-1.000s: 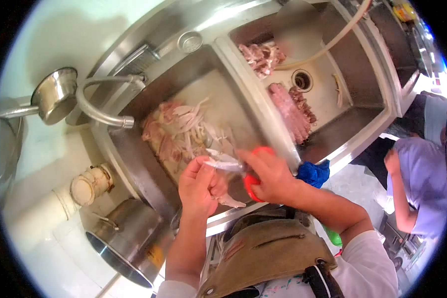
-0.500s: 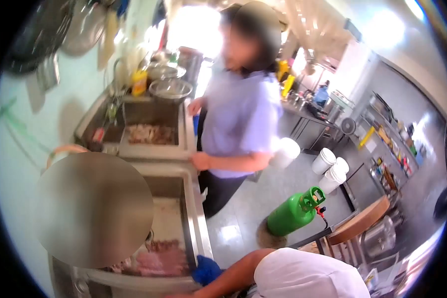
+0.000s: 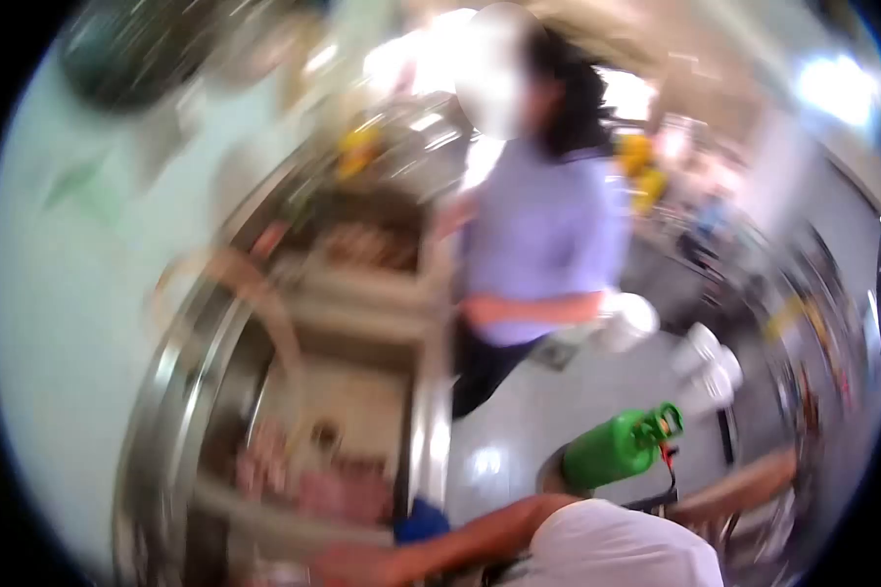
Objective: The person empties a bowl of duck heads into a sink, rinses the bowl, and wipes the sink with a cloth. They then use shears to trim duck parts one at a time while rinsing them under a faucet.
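Observation:
My right hand (image 3: 357, 565) is at the bottom edge, smeared by motion, at the near rim of the metal sink (image 3: 429, 411). I cannot make out its fingers or anything in them. The arm reaches in from a white sleeve (image 3: 622, 548) at the right. Pinkish raw meat (image 3: 347, 494) lies on the sink floor close beyond the hand, with more pink pieces (image 3: 262, 460) to its left. Something blue and crumpled (image 3: 421, 523) sits at the sink's right edge, beside my forearm. My left hand is out of view.
A person in a lavender shirt (image 3: 548, 235) stands right of a second basin holding pale pieces (image 3: 367, 245). A tan curved hose-like band (image 3: 255, 284) arches over the near sink. A green gas cylinder (image 3: 612, 452) and white buckets (image 3: 710, 377) stand on the floor.
The view has swung, shifting the scene rightward and blurring it. The other person has turned away from the basin, and their arm has left the sink rim. My right hand shows more.

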`<state>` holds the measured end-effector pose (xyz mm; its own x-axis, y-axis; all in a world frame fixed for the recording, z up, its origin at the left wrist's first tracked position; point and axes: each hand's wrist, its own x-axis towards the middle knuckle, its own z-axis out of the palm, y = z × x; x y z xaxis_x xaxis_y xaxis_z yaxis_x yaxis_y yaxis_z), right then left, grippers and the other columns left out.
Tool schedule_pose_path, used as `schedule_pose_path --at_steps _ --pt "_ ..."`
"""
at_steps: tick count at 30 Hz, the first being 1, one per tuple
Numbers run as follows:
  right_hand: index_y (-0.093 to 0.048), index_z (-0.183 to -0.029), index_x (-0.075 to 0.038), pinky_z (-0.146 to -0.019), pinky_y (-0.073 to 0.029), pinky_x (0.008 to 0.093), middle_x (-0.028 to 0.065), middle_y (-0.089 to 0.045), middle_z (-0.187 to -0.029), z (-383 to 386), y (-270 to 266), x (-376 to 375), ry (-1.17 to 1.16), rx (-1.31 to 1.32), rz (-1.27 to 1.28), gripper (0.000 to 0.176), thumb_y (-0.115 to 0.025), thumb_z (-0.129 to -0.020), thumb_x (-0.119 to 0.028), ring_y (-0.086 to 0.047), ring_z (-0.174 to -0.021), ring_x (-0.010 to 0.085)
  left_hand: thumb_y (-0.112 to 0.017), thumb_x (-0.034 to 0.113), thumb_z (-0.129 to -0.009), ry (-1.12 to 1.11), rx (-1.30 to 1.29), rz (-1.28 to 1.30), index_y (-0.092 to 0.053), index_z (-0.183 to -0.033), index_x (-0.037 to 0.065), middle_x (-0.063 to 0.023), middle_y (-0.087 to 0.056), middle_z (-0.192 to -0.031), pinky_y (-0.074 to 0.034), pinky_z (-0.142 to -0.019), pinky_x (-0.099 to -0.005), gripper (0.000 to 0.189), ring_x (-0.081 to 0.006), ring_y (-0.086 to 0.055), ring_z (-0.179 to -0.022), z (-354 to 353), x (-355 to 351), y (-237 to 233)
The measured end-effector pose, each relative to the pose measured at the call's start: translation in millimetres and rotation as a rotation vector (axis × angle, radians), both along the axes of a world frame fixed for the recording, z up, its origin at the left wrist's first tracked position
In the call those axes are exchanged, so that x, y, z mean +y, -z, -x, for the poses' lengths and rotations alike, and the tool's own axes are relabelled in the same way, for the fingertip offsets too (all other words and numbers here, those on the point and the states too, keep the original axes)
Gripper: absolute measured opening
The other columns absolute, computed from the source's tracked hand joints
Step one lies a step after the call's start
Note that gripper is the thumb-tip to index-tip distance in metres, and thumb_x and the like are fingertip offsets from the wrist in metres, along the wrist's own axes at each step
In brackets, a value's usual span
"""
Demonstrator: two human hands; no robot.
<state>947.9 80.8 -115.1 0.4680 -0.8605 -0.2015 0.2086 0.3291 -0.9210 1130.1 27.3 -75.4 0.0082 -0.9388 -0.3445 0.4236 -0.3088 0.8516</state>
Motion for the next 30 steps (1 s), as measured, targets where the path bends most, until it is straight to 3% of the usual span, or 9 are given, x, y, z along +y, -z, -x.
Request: schedule_pose_path --at_steps 1,3,4,5,9,15,18,21,30 --pt "-0.054 -0.099 -0.004 -0.064 -0.047 0.0415 0.0157 -0.059 -0.085 2 0 -1 0.012 -0.030 -0.052 0.024 -0.057 -0.081 -0.020 -0.057 -0.078 0.0272 -0.053 0.005 -0.087 -0.072 0.089 0.002 -0.053 -0.088 0.006 -0.0007 -0.044 -0.066 -0.032 -0.042 -0.0261 0.001 -0.0093 -0.040 -0.052 -15 14 6" --pt "-0.052 -0.116 -0.003 -0.071 -0.050 0.0422 0.0173 -0.060 -0.094 7 -44 -7 -0.024 0.733 0.598 0.047 -0.065 -0.074 -0.020 -0.058 -0.085 0.0344 -0.052 0.002 -0.087 -0.166 0.198 0.034 -0.053 -0.084 0.006 0.0011 -0.042 -0.061 -0.030 -0.039 -0.0244 0.005 -0.0080 -0.038 -0.048 -37 42 10" --pt "-0.051 -0.124 -0.002 -0.074 -0.052 0.0425 0.0182 -0.061 -0.099 8 -52 -12 -0.016 0.846 0.706 0.059 -0.069 -0.071 -0.020 -0.059 -0.089 0.0380 -0.053 0.001 -0.086 -0.373 0.120 -0.110 -0.054 -0.082 0.006 0.0018 -0.042 -0.062 -0.029 -0.040 -0.0242 0.006 -0.0083 -0.038 -0.048 -15 41 -31" --pt "-0.053 -0.116 -0.001 -0.074 -0.048 0.0483 0.0207 -0.060 -0.101 6 -57 -14 0.021 0.772 0.756 0.051 -0.068 -0.069 -0.013 -0.058 -0.088 0.0380 -0.055 -0.001 -0.084 -0.238 0.163 0.033 -0.055 -0.079 0.005 0.0023 -0.043 -0.060 -0.029 -0.041 -0.0232 0.008 -0.0081 -0.039 -0.048 -24 43 -22" --pt "-0.053 -0.119 0.000 -0.059 -0.051 0.0384 0.0145 -0.057 -0.087 0 -50 -39 0.001 0.715 0.937 0.059 -0.069 -0.063 -0.006 -0.059 -0.071 0.0319 -0.059 0.004 -0.086 -0.236 0.004 -0.096 -0.060 -0.083 0.002 -0.0003 -0.049 -0.059 -0.028 -0.041 -0.0229 0.004 -0.0068 -0.039 -0.046 -28 40 -41" --pt "-0.055 -0.116 0.002 -0.056 -0.050 0.0368 0.0137 -0.055 -0.083 -14 -58 -29 -0.041 0.718 1.057 0.057 -0.068 -0.060 -0.001 -0.058 -0.067 0.0308 -0.055 0.001 -0.086 -0.300 0.069 -0.098 -0.060 -0.085 -0.002 -0.0014 -0.053 -0.062 -0.028 -0.042 -0.0219 0.005 -0.0060 -0.039 -0.047 -23 57 -52" --pt "-0.056 -0.116 -0.001 -0.055 -0.050 0.0353 0.0100 -0.052 -0.080 -15 -57 -30 -0.021 0.736 1.081 0.058 -0.071 -0.060 -0.006 -0.057 -0.065 0.0267 -0.055 0.000 -0.078 -0.231 0.101 -0.131 -0.060 -0.089 0.002 -0.0075 -0.059 -0.073 -0.043 -0.047 -0.0298 0.012 -0.0171 -0.056 -0.057 -28 63 -39" --pt "-0.056 -0.116 -0.002 -0.055 -0.050 0.0355 0.0099 -0.052 -0.081 -17 -53 -29 -0.021 0.743 1.074 0.060 -0.071 -0.059 -0.007 -0.057 -0.065 0.0263 -0.055 -0.001 -0.078 -0.199 0.133 -0.157 -0.059 -0.088 0.002 -0.0085 -0.060 -0.073 -0.043 -0.047 -0.0305 0.012 -0.0188 -0.057 -0.058 -28 65 -32" --pt "-0.056 -0.117 -0.002 -0.054 -0.050 0.0353 0.0102 -0.050 -0.081 -25 -48 -33 -0.002 0.775 1.087 0.061 -0.071 -0.057 -0.007 -0.056 -0.064 0.0267 -0.053 -0.001 -0.086 -0.338 0.384 -0.245 -0.057 -0.086 0.000 -0.0027 -0.044 -0.058 -0.028 -0.041 -0.0255 0.004 -0.0105 -0.034 -0.044 -23 58 -34"
